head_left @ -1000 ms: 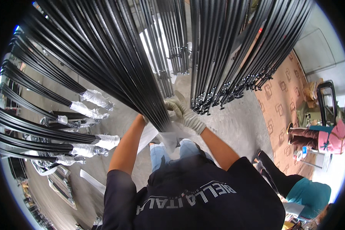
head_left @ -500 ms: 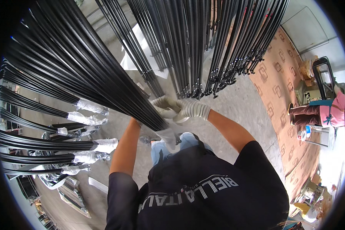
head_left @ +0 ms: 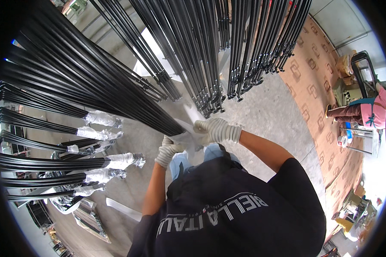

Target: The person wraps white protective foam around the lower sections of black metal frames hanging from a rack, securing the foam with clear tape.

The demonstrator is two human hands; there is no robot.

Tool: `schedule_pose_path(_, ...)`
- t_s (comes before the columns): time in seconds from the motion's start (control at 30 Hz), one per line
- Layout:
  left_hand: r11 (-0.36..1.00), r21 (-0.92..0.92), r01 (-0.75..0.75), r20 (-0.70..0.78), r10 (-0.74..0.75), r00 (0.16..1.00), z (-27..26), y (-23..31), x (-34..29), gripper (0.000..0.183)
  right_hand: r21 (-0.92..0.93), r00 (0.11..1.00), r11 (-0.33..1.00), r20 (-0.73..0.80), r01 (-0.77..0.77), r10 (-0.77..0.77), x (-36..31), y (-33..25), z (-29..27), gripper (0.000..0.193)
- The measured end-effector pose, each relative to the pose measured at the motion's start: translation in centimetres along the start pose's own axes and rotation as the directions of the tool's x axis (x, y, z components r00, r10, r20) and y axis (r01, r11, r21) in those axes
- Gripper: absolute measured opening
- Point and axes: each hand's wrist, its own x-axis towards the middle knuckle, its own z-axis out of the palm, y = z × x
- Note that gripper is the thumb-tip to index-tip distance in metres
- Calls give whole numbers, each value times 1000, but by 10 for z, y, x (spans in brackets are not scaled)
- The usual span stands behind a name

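A thick bundle of long black tubes (head_left: 128, 96) slants down from the upper left toward my body. Translucent plastic film (head_left: 185, 137) wraps its lower end. My left hand (head_left: 169, 152), in a white striped knit glove, is closed at the left side of that wrapped end. Also gloved, my right hand (head_left: 218, 130) is closed just right of the bundle, gripping the whitish film. A blurred white piece of it sticks up beside the fingers. The fingertips of both hands are partly hidden.
More black tubes (head_left: 188, 55) hang ahead, with small fittings on their ends. At left, several tube bundles (head_left: 51, 160) have film-wrapped ends. Patterned brown sheeting (head_left: 313, 85) covers the floor at right. A person in pink (head_left: 375, 113) stands beside a metal stand (head_left: 369, 141).
My left hand has come out from behind the bundle to its lower left side. The right hand has shifted slightly right and down. The film around the bundle's end has moved.
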Motion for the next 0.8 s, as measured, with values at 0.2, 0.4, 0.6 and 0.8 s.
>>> schedule_pose_path(0.2,971,193,138,139,-167,976,-48,4,41,33,749,981,639,187,-177,53,2,67,44,68)
schedule_pose_path(0.4,-305,903,-304,333,47,942,-21,-2,49,32,540,891,710,314,-452,329,-35,61,29,41)
schedule_pose_path(0.6,-847,323,-421,631,-139,763,-44,21,47,45,-643,796,681,-177,351,-578,-58,11,1,36)
schedule_pose_path(0.8,188,880,-436,365,320,874,10,-8,46,53,-433,990,890,70,144,-126,-72,-12,45,10)
